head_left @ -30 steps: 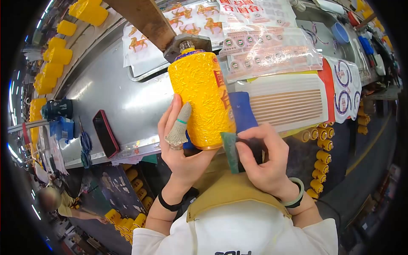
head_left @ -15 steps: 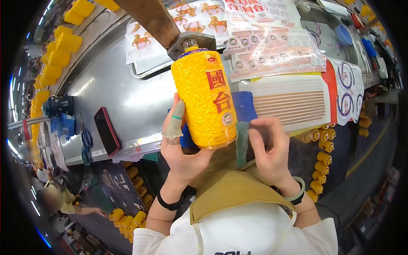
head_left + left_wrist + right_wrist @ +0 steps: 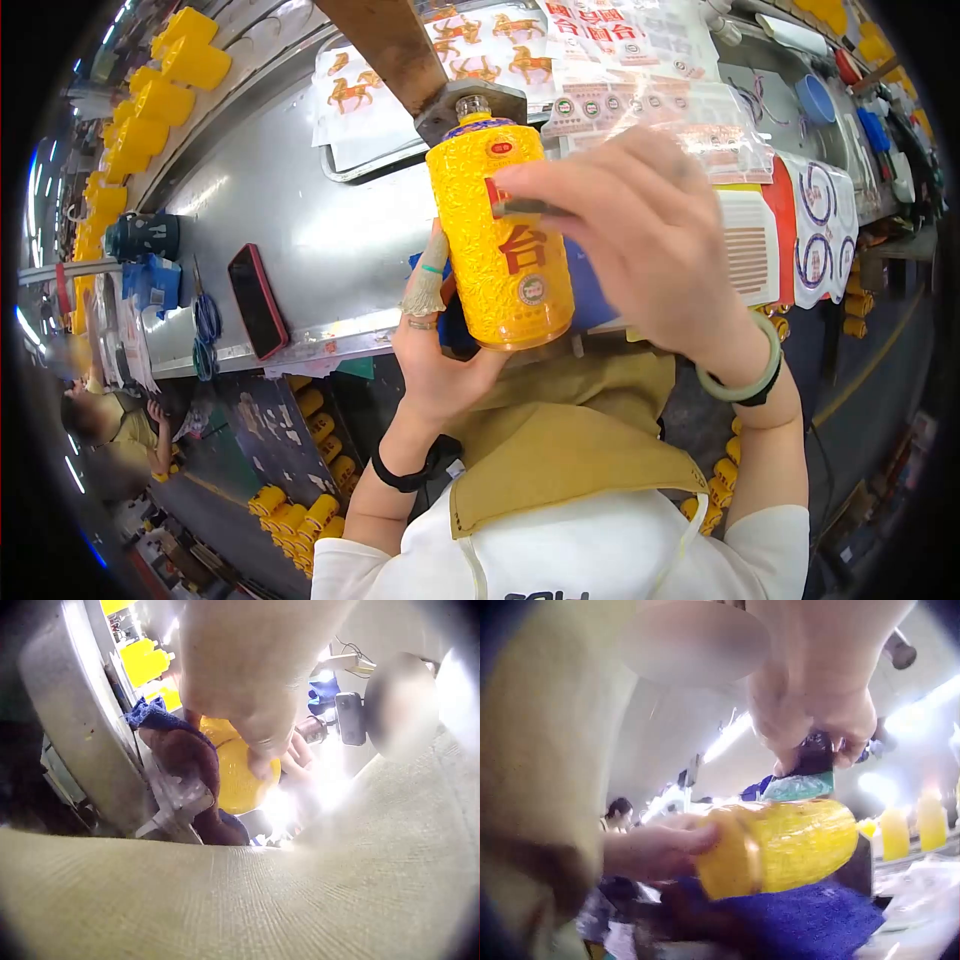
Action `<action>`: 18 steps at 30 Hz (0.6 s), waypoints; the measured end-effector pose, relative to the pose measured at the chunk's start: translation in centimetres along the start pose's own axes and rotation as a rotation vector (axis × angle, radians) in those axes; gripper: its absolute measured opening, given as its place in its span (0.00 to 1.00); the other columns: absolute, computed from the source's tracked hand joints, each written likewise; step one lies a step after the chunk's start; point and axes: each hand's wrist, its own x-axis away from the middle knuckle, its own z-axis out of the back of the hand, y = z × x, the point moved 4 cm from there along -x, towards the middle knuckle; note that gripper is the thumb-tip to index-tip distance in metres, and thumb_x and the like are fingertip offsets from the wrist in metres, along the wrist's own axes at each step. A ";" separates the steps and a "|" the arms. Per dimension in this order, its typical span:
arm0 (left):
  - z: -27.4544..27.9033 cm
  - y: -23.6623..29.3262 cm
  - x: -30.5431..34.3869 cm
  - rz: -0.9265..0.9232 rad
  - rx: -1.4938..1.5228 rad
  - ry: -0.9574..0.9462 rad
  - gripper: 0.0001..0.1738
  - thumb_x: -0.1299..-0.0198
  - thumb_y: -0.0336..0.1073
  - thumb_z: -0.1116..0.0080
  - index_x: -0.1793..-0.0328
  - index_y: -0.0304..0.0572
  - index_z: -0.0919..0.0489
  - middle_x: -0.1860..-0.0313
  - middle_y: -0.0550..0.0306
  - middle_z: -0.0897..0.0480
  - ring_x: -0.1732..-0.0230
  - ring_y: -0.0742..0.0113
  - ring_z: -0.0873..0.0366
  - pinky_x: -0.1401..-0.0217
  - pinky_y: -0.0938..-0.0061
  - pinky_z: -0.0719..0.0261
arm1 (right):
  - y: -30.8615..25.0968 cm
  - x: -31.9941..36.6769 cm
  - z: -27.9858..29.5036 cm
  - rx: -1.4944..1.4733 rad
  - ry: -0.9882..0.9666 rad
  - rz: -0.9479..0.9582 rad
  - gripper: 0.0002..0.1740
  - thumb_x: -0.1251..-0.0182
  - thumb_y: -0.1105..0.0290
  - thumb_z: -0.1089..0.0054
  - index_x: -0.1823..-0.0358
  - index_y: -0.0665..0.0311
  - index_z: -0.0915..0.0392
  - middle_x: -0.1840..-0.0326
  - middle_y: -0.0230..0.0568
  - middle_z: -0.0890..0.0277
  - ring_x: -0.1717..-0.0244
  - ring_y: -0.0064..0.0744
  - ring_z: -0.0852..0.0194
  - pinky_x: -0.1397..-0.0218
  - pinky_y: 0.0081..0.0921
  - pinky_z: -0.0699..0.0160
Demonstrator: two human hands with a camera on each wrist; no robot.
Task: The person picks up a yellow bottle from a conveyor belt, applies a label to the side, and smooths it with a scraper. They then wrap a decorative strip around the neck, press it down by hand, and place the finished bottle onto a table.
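Observation:
A yellow textured bottle [image 3: 490, 270] with red characters leans with its glass neck at a dark metal bracket [image 3: 437, 108]. The left hand [image 3: 430, 350], a grey cover on one finger, grips the bottle's lower end from below and the side. Over the bottle's upper front, the right hand [image 3: 655, 245] pinches a dark piece against the red lettering. In the right wrist view that piece is a black block [image 3: 815, 756] with a green edge [image 3: 799, 787] at the bottle's surface. The left wrist view shows the bottle [image 3: 236, 769] partly behind the hand.
Behind the bottle lie sticker sheets [image 3: 350, 125] on a tray and clear-wrapped label sheets [image 3: 640, 105]. A phone [image 3: 257, 302] and blue scissors [image 3: 205, 335] lie left. Yellow bottles [image 3: 165, 100] line the far left edge. Blue cloth [image 3: 592, 290] is beside the bottle.
The right hand has moved up from beside the bottle's base to its upper front with the green-edged piece. The bottle has turned so its red lettering faces the head camera; the left hand still grips it.

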 end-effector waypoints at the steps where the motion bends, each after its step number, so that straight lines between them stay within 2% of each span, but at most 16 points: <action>1: 0.1 -0.3 0.1 0.022 -0.037 0.026 0.55 0.48 0.31 0.19 0.16 0.28 0.39 0.26 0.40 0.24 0.29 0.54 0.21 0.27 0.64 0.23 | 0.2 -0.1 0.5 0.064 0.055 0.117 0.17 0.43 0.75 0.28 0.50 0.56 0.11 0.53 0.36 0.11 0.56 0.40 0.20 0.53 0.33 0.23; 2: 0.2 -0.5 0.2 0.020 -0.037 0.028 0.55 0.48 0.31 0.19 0.16 0.28 0.39 0.26 0.40 0.24 0.29 0.54 0.21 0.27 0.64 0.23 | 0.2 0.1 0.9 0.128 0.110 0.233 0.16 0.43 0.73 0.28 0.52 0.54 0.11 0.52 0.34 0.11 0.56 0.37 0.20 0.54 0.31 0.24; 3: 0.2 -0.8 0.3 0.032 -0.029 0.007 0.55 0.48 0.31 0.19 0.15 0.28 0.39 0.26 0.39 0.24 0.28 0.53 0.21 0.26 0.63 0.25 | 0.4 1.0 0.4 0.159 0.143 0.340 0.14 0.44 0.68 0.32 0.55 0.51 0.12 0.49 0.25 0.13 0.59 0.27 0.21 0.56 0.28 0.25; 4: 0.2 -1.1 0.3 0.043 -0.021 -0.013 0.55 0.47 0.31 0.20 0.15 0.28 0.40 0.26 0.39 0.23 0.28 0.53 0.22 0.25 0.62 0.26 | 0.3 2.1 -0.3 0.162 0.143 0.342 0.14 0.44 0.68 0.32 0.55 0.51 0.12 0.49 0.25 0.13 0.59 0.27 0.21 0.56 0.28 0.25; 6: 0.2 -1.4 0.3 0.066 0.016 -0.024 0.56 0.47 0.31 0.20 0.15 0.28 0.41 0.26 0.39 0.24 0.27 0.52 0.23 0.24 0.62 0.27 | -1.7 4.9 -1.2 -0.032 0.083 0.511 0.13 0.42 0.71 0.32 0.55 0.49 0.13 0.52 0.21 0.15 0.60 0.24 0.23 0.61 0.25 0.24; 8: 0.3 -1.7 0.3 0.094 0.048 -0.030 0.56 0.47 0.30 0.21 0.15 0.28 0.42 0.26 0.38 0.24 0.26 0.52 0.23 0.23 0.61 0.28 | -2.8 5.1 -0.6 -0.116 0.034 0.546 0.15 0.42 0.74 0.32 0.55 0.47 0.14 0.54 0.20 0.16 0.60 0.22 0.24 0.63 0.24 0.24; 9: 0.4 -1.7 0.3 0.094 0.025 -0.056 0.56 0.46 0.30 0.21 0.14 0.28 0.43 0.25 0.38 0.24 0.26 0.51 0.24 0.23 0.61 0.29 | -1.9 4.7 -0.7 -0.081 0.040 0.532 0.16 0.43 0.73 0.28 0.52 0.51 0.14 0.55 0.21 0.16 0.61 0.24 0.25 0.62 0.26 0.24; 10: 0.5 -1.7 0.3 0.092 0.003 -0.084 0.57 0.46 0.29 0.21 0.14 0.28 0.44 0.25 0.38 0.24 0.25 0.51 0.24 0.22 0.61 0.29 | -0.7 3.7 -0.9 -0.083 0.015 0.345 0.18 0.44 0.72 0.26 0.50 0.57 0.14 0.56 0.26 0.15 0.62 0.29 0.24 0.60 0.30 0.25; 12: 0.6 -1.5 0.1 0.043 -0.054 -0.098 0.57 0.47 0.28 0.22 0.14 0.28 0.44 0.24 0.38 0.25 0.25 0.50 0.24 0.22 0.61 0.30 | 2.4 0.9 -1.3 -0.046 0.080 0.112 0.16 0.43 0.72 0.27 0.51 0.62 0.13 0.57 0.31 0.13 0.63 0.34 0.24 0.58 0.32 0.26; 14: 0.4 -1.7 0.1 0.089 0.013 -0.094 0.57 0.47 0.28 0.21 0.14 0.28 0.44 0.24 0.38 0.25 0.25 0.50 0.24 0.23 0.61 0.29 | 4.3 -0.5 -0.9 0.018 0.247 0.118 0.14 0.41 0.74 0.29 0.52 0.62 0.12 0.58 0.33 0.13 0.64 0.36 0.22 0.57 0.32 0.26; 15: 0.4 -1.7 0.1 0.086 0.013 -0.086 0.57 0.47 0.28 0.21 0.14 0.28 0.44 0.24 0.38 0.25 0.25 0.50 0.24 0.23 0.61 0.29 | 4.6 -0.5 -0.2 0.138 0.247 0.304 0.14 0.41 0.73 0.31 0.52 0.59 0.12 0.60 0.33 0.13 0.64 0.33 0.21 0.56 0.31 0.25; 16: 0.4 -1.6 0.0 0.065 -0.008 -0.085 0.57 0.47 0.28 0.22 0.14 0.28 0.44 0.24 0.37 0.25 0.25 0.50 0.24 0.23 0.61 0.28 | 4.2 0.2 0.1 0.136 0.244 0.313 0.14 0.41 0.73 0.31 0.52 0.59 0.12 0.60 0.33 0.13 0.64 0.33 0.21 0.56 0.31 0.25; 18: 0.5 -1.4 -0.1 0.040 -0.028 -0.074 0.57 0.47 0.28 0.22 0.14 0.28 0.44 0.25 0.37 0.24 0.26 0.49 0.23 0.24 0.61 0.28 | 1.3 2.8 -0.6 0.082 -0.002 0.526 0.17 0.42 0.71 0.33 0.49 0.57 0.13 0.57 0.32 0.13 0.65 0.29 0.21 0.57 0.28 0.25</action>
